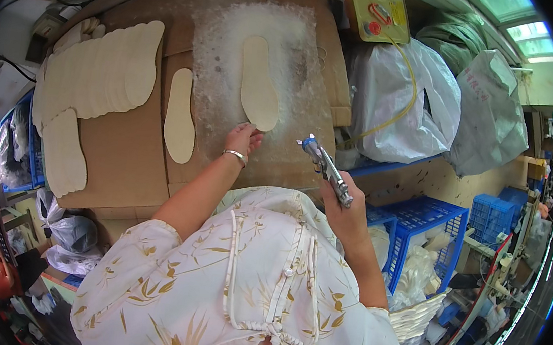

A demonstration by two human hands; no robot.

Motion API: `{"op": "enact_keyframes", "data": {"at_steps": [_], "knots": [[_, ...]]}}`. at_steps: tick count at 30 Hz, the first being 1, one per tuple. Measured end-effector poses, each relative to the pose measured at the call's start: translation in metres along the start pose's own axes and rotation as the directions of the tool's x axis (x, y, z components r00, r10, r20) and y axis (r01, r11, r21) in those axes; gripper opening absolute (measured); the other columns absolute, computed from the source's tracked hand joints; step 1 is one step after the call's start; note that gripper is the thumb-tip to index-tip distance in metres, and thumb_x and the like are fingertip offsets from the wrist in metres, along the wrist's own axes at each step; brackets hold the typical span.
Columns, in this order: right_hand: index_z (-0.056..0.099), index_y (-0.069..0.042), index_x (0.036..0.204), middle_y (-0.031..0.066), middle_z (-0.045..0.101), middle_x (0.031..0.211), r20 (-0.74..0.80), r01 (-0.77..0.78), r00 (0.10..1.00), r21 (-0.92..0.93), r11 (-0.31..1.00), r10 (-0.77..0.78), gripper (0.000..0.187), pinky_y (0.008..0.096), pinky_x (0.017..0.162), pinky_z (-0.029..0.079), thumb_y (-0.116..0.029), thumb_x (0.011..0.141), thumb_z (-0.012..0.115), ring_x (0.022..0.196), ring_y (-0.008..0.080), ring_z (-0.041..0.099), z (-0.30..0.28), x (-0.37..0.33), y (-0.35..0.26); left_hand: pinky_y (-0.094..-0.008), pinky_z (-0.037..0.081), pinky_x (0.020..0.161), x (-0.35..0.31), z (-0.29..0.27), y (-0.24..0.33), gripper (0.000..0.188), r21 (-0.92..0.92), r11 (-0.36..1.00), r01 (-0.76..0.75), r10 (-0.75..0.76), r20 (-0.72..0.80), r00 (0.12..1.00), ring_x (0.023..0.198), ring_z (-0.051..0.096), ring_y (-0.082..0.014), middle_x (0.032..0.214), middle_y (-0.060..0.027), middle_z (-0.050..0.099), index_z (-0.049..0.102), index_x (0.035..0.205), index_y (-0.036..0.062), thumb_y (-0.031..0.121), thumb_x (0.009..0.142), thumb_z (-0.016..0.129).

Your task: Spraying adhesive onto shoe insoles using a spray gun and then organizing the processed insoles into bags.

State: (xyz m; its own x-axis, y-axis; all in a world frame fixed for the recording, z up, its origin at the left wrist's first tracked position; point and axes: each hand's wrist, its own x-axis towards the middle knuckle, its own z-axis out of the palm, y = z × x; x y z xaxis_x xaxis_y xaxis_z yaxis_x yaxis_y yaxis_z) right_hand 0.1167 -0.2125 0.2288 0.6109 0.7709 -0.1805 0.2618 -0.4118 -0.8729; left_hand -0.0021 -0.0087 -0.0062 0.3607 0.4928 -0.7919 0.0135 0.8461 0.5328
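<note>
Here, the left hand [245, 141] pinches the near edge of the insole [259, 80], lying on whitened cardboard [304, 34]; the right hand [343, 210] grips the spray gun [328, 171], apart from the insole; for likely even coverage, pinch only the rim and sweep steadily.

White plastic bag [387, 96] — blue slotted crate [422, 218]

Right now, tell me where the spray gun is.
In the head view, the spray gun is right of centre, in the right hand, with the left hand to its left.
</note>
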Motion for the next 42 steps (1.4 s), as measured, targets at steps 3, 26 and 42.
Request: {"op": "enact_keyframes", "data": {"at_steps": [3, 26, 42], "knots": [[0.058, -0.001, 0.099, 0.0111, 0.057, 0.067, 0.016, -0.059, 0.998, -0.085, 0.995, 0.060, 0.018, 0.0283, 0.057, 0.044, -0.016, 0.089, 0.064, 0.056, 0.0184, 0.051, -0.005, -0.007, 0.005, -0.0279, 0.053, 0.062, 0.003, 0.003, 0.004, 0.018, -0.067, 0.996, -0.053, 0.048, -0.073, 0.996, 0.077, 0.065, -0.0175, 0.093, -0.0078, 0.064, 0.058, 0.104, 0.0061, 0.018, 0.090, 0.060], [0.064, -0.004, 0.093, -0.0067, 0.047, 0.061, 0.149, -0.004, 0.989, 0.086, 0.996, -0.009, 0.023, 0.0211, 0.040, 0.026, -0.023, 0.096, 0.053, 0.046, 0.0005, 0.036, 0.040, 0.016, 0.001, -0.0234, 0.050, 0.062, -0.172, -0.222, 0.151, 0.012, 0.763, 0.410, -0.500, 0.861, -0.144, 0.488, 0.068, 0.062, -0.0077, 0.077, -0.0027, 0.067, 0.067, 0.093, -0.0005, 0.006, 0.083, 0.064], [0.060, 0.004, 0.101, 0.0003, 0.053, 0.072, 0.326, -0.029, 0.943, -0.137, 0.990, 0.073, 0.022, 0.0252, 0.060, 0.040, -0.015, 0.093, 0.055, 0.068, 0.0072, 0.044, 0.067, 0.037, -0.038, -0.0323, 0.053, 0.070, -0.177, -0.467, 0.154, 0.018, 0.814, 0.576, -0.068, 0.803, -0.548, 0.235, 0.075, 0.069, -0.0222, 0.084, -0.0152, 0.070, 0.070, 0.094, -0.0009, 0.010, 0.080, 0.064]]}}
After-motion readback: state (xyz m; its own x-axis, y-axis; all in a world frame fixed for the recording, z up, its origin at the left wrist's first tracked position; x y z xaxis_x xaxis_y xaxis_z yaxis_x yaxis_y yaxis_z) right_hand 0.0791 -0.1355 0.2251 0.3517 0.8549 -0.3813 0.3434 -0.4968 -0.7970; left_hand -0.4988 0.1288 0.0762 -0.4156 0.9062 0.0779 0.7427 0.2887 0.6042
